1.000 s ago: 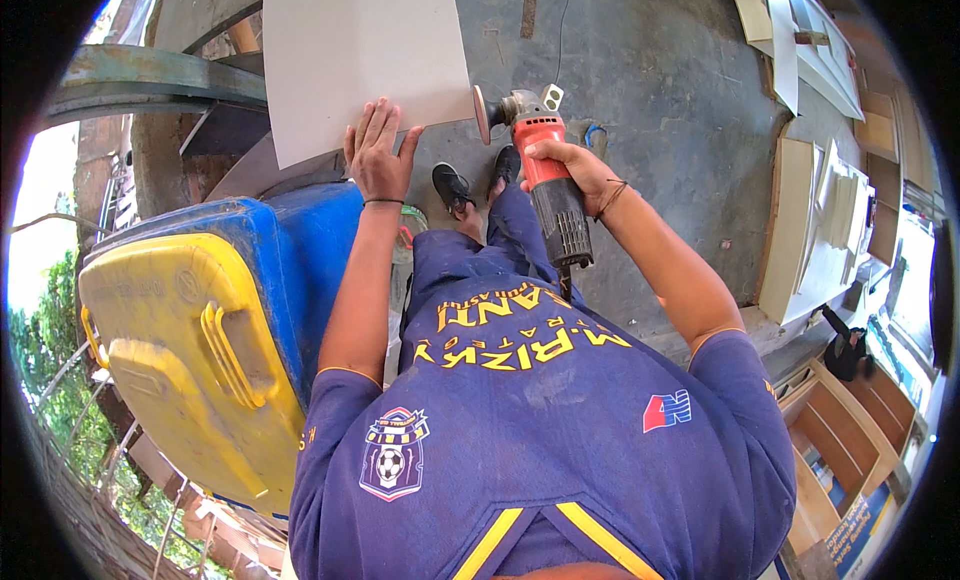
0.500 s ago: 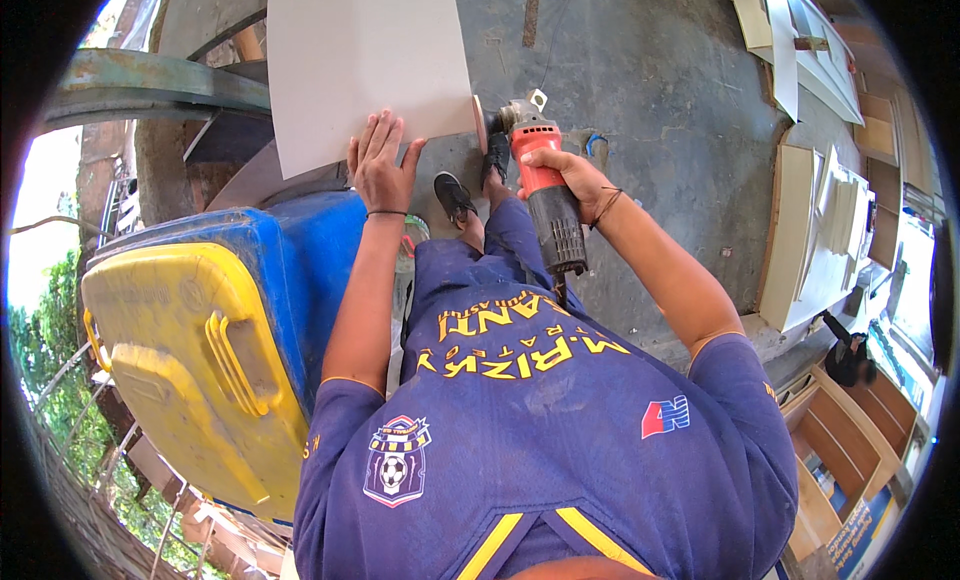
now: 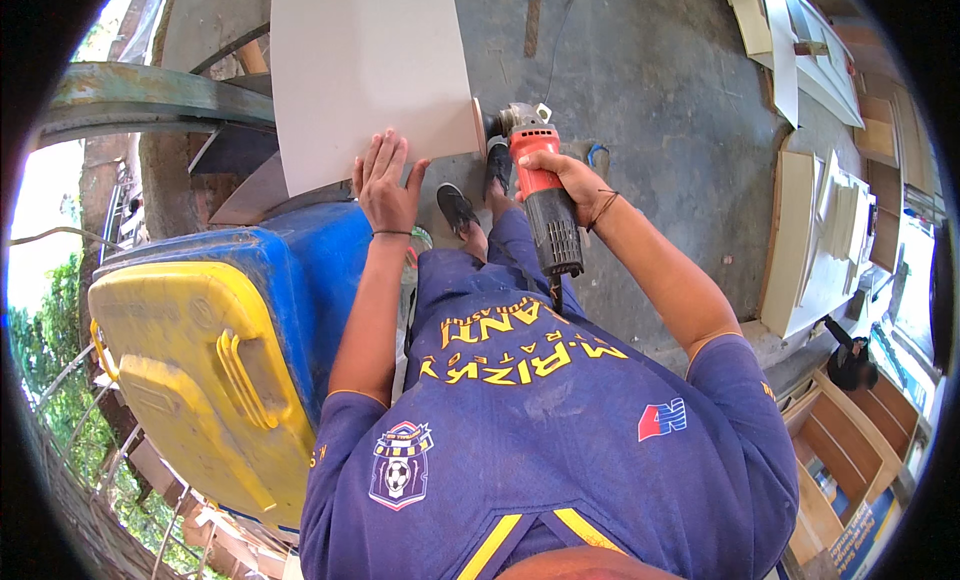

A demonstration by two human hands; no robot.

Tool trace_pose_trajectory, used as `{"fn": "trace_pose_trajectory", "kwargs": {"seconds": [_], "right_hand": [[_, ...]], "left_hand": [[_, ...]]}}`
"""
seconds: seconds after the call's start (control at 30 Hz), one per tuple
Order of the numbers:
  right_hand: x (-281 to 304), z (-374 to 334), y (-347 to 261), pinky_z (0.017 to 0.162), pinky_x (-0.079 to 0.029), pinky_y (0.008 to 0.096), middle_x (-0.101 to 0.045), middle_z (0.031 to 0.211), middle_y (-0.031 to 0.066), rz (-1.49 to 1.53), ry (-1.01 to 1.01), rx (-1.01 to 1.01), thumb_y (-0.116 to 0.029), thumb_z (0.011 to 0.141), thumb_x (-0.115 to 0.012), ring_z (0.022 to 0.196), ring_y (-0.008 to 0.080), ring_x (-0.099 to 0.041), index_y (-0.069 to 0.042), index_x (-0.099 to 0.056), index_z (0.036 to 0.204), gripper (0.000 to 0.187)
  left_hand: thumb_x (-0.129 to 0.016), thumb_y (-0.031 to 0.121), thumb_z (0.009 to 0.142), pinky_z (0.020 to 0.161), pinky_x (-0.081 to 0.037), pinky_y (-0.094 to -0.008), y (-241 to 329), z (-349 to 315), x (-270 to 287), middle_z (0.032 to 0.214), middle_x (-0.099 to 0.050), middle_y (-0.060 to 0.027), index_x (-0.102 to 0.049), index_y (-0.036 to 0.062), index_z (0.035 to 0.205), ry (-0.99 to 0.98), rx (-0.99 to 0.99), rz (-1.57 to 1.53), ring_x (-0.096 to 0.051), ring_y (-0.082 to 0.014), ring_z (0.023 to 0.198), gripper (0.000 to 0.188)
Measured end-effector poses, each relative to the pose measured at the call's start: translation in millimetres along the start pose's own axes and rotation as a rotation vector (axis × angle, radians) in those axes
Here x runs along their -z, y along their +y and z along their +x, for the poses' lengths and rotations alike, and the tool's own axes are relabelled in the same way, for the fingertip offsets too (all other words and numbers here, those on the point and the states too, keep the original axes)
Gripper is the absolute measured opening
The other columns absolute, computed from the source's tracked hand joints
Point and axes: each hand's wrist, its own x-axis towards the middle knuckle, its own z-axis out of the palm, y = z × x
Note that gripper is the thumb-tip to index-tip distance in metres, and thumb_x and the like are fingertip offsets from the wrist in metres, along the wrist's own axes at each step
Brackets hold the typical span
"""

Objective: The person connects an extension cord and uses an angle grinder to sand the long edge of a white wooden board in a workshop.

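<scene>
My right hand [image 3: 566, 185] is wrapped round the body of a red and black angle grinder [image 3: 545, 195]. The grinder's metal head points away from me, and its disc end is against or very near the right edge of a large pale board [image 3: 375, 70]. Whether the disc touches the board I cannot tell. My left hand [image 3: 387, 192] lies flat on the near part of that board, fingers stretched out and thumb apart. The board has a thin upright edge on its right side.
A blue bin [image 3: 320, 270] with a yellow lid [image 3: 200, 380] stands close by my left arm. Pale panels and cabinet parts [image 3: 815, 240] lie to the right on the grey concrete floor [image 3: 670, 180]. A person [image 3: 852, 365] is at the far right.
The grinder and my right hand have shifted very slightly upward. My left hand has slid a little nearer to me, still on the board.
</scene>
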Motion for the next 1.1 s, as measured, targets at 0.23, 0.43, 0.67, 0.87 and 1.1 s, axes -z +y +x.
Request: {"fn": "trace_pose_trajectory", "kwargs": {"seconds": [0.23,0.43,0.67,0.87,1.1], "right_hand": [[-1,8,-11,0.061,-0.055,0.0332,-0.061,0.079,0.0097,-0.013,0.005,0.012,-0.025,0.072,-0.072,0.066,0.0203,-0.064,-0.001,-0.054,0.094,0.037],[-4,15,-27,0.061,-0.055,0.0352,-0.06,0.08,0.0098,-0.004,-0.019,0.014,-0.024,0.073,-0.071,0.067,0.0206,-0.064,-0.001,-0.054,0.094,0.036],[-7,31,-43,0.06,-0.055,0.0366,-0.06,0.08,0.0099,-0.001,-0.039,0.024,-0.025,0.073,-0.071,0.067,0.0208,-0.064,-0.002,-0.053,0.093,0.035],[-7,42,-61,0.06,-0.055,0.0345,-0.06,0.081,0.0105,-0.022,-0.037,0.01,-0.026,0.074,-0.069,0.066,0.0204,-0.064,-0.001,-0.052,0.096,0.037],[-9,58,-83,0.061,-0.055,0.0308,-0.061,0.078,0.0108,-0.041,-0.082,0.042,-0.027,0.076,-0.066,0.067,0.0191,-0.064,-0.002,-0.051,0.096,0.035]], "left_hand": [[-0.064,0.038,0.082,0.106,-0.026,-0.0389,7,1,5,0.13,-0.054,-0.0028,-0.066,0.0114,0.111,0.006,0.016,-0.021,-0.044,-0.0195,0.126,0.039],[-0.061,0.033,0.085,0.108,-0.024,-0.042,11,4,4,0.13,-0.054,-0.0034,-0.067,0.0106,0.11,0.005,0.058,-0.027,-0.042,-0.0207,0.127,0.034],[-0.058,0.03,0.085,0.109,-0.022,-0.0459,17,12,2,0.13,-0.053,-0.005,-0.067,0.0091,0.109,-0.026,0.091,-0.058,-0.04,-0.0225,0.129,0.033],[-0.059,0.031,0.084,0.11,-0.02,-0.0458,21,22,2,0.132,-0.052,-0.0049,-0.066,0.0094,0.11,-0.049,0.102,-0.055,-0.038,-0.0229,0.131,0.034],[-0.059,0.031,0.085,0.11,-0.018,-0.0474,26,31,-1,0.134,-0.05,-0.0062,-0.065,0.0095,0.111,-0.076,0.121,-0.037,-0.036,-0.0247,0.132,0.035]]}}
